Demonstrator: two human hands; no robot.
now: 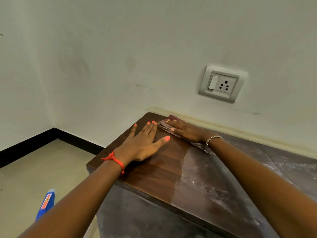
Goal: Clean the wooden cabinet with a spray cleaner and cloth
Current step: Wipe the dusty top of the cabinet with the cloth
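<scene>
The dark wooden cabinet (154,176) fills the lower right; the left part of its top is clean and glossy, the right part (223,186) is dusty and streaked. My left hand (144,141) lies flat on the clean part, fingers spread, holding nothing. My right hand (187,131) presses flat on a folded reddish checked cloth (171,118) near the cabinet's far edge by the wall. A blue spray bottle (45,203) stands on the floor at the lower left, partly hidden behind my left forearm.
A white wall runs behind the cabinet with a switch and socket plate (221,84) above it. A yellowish strip (240,129) seals the cabinet to the wall. Beige floor (34,169) with black skirting (27,145) lies to the left.
</scene>
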